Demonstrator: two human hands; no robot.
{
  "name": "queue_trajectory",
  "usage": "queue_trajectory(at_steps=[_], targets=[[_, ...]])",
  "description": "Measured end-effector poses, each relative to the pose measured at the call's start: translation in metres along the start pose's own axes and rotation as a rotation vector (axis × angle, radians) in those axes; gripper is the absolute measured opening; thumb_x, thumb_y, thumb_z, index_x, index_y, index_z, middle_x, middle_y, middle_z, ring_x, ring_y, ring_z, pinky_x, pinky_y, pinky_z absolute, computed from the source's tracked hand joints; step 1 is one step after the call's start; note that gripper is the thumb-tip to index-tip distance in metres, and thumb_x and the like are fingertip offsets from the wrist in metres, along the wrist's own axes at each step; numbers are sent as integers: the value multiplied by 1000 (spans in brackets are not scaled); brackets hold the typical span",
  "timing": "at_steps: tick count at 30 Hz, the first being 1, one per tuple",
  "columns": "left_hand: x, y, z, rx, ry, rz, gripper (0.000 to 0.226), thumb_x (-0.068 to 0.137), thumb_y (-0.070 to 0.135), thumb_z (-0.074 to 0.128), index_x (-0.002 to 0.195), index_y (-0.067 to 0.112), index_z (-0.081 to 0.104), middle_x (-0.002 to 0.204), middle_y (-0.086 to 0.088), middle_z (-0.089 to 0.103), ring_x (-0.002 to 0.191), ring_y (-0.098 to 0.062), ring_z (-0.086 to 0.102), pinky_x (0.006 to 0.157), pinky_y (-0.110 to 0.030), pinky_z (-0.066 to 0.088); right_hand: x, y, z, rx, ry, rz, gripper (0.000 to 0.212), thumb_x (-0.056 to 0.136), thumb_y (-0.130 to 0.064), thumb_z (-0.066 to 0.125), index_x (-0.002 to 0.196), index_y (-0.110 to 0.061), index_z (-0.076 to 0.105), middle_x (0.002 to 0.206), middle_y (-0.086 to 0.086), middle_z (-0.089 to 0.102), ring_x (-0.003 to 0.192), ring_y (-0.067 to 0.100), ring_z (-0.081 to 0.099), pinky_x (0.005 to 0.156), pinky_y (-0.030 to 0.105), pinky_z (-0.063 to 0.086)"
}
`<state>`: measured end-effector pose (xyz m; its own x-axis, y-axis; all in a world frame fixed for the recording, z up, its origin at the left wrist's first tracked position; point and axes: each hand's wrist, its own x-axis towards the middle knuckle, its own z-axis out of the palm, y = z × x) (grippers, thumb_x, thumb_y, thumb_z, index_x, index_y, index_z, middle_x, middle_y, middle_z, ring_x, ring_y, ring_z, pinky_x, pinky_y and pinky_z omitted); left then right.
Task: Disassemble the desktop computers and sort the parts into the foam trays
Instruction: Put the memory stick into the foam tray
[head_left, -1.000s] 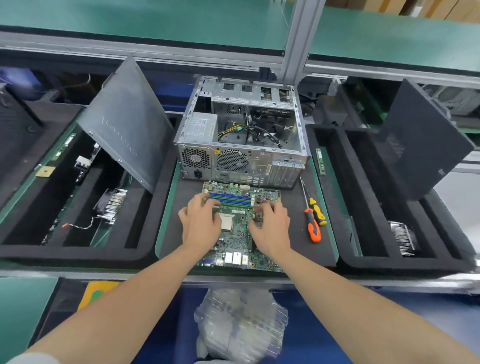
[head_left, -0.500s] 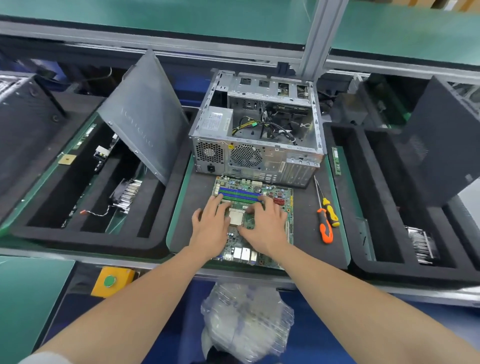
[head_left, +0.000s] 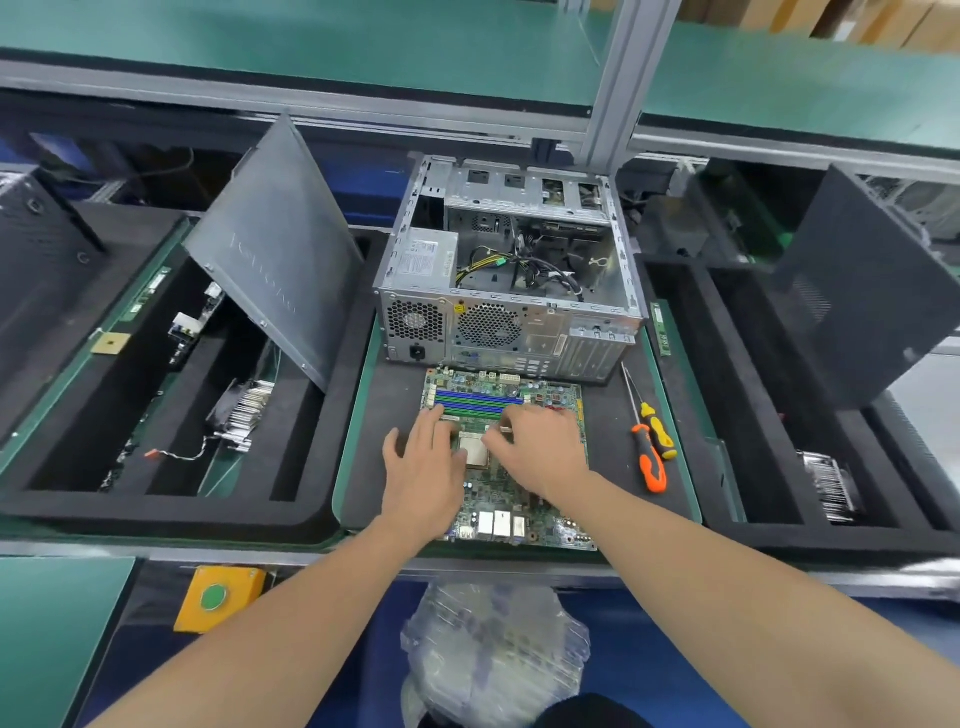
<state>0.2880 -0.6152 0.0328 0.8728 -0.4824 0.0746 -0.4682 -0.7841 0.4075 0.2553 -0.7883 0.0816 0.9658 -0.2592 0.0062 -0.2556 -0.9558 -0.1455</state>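
Dark foam-padded worktop (head_left: 379, 415) carries the green rectangular motherboard (head_left: 519, 493), flat in front of the open grey metal computer case (head_left: 509, 332), with blue memory slots (head_left: 478, 397) at its far end and a silver square processor (head_left: 475, 453) mid-board. Both hands stay on it as before. Left hand (head_left: 423, 467) lies flat, grip wide; right hand (head_left: 540, 449) curls at the processor's edge, grip narrow; whether it holds anything I cannot tell

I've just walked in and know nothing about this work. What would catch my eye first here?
Two bare hands, the left hand and right hand, rest on a green motherboard lying flat on the middle mat. Just behind it sits an open metal computer case with loose cables inside. Two screwdrivers lie right of the board, and black foam trays flank the mat.
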Motion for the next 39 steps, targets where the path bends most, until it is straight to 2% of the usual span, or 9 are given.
queue_trajectory(at_steps=[4, 8, 10, 15, 19, 24, 29, 35, 39], targets=[[3, 7, -2, 92, 41, -8, 35, 102, 49, 36, 113, 20, 51, 153, 0, 43, 149, -17, 30, 118, -55, 20, 8, 7, -2, -90, 19, -84, 50, 109, -48, 29, 94, -22, 69, 77, -5, 67, 72, 22, 65, 95, 44, 45], [12, 23, -1, 231, 61, -92, 65, 93, 68, 32, 120, 16, 59, 144, -1, 49, 136, -18, 43, 112, -51, 27, 12, 12, -4, -110, 18, -113, 51, 110, -50, 28, 99, -24, 70, 87, -5, 70, 82, 23, 68, 92, 42, 43], [17, 29, 0, 270, 84, -123, 71, 89, 72, 32, 120, 14, 60, 136, -2, 53, 126, -21, 49, 107, -50, 32, 14, 12, -3, -111, 17, -109, 50, 109, -51, 28, 100, -25, 70, 88, -5, 71, 81, 22, 68, 90, 42, 41], [23, 32, 2, 380, 62, -88, 64, 91, 67, 41, 115, 12, 64, 124, -6, 52, 109, -26, 53, 95, -44, 38, 17, 16, -3, -118, 23, -131, 49, 109, -51, 30, 93, -26, 69, 84, -3, 71, 75, 24, 68, 86, 42, 40], [27, 35, -4, 441, 18, -52, 57, 92, 63, 44, 103, 14, 70, 129, -10, 53, 102, -29, 56, 92, -43, 39, 21, 21, -4, -98, 21, -158, 51, 109, -52, 28, 88, -26, 67, 80, -3, 69, 72, 25, 66, 84, 42, 38], [30, 41, -12, 559, -52, -52, 63, 95, 66, 35, 107, 16, 71, 139, -10, 49, 110, -28, 53, 99, -43, 36, 23, 23, -4, -90, 3, -182, 52, 109, -53, 26, 85, -27, 64, 70, -6, 56, 69, 24, 64, 83, 42, 37], [28, 47, -17, 675, -68, -51, 74, 98, 67, 26, 110, 13, 74, 149, -10, 42, 126, -31, 42, 103, -48, 29, 24, 25, -3, -81, -27, -190, 53, 109, -53, 25, 90, -25, 66, 70, -6, 52, 72, 25, 65, 90, 46, 39], [30, 47, -13, 693, -58, -50, 66, 99, 67, 31, 99, 17, 75, 137, -3, 44, 125, -27, 41, 101, -50, 30, 25, 26, -3, -57, -45, -178, 54, 108, -54, 25, 92, -25, 67, 71, -5, 51, 73, 26, 65, 95, 49, 39], [30, 44, -11, 689, -37, -60, 65, 97, 68, 31, 93, 19, 74, 132, -1, 47, 122, -25, 42, 98, -52, 29, 26, 25, 0, -46, -29, -184, 53, 108, -53, 26, 92, -25, 69, 70, -6, 49, 74, 25, 65, 92, 48, 39]])
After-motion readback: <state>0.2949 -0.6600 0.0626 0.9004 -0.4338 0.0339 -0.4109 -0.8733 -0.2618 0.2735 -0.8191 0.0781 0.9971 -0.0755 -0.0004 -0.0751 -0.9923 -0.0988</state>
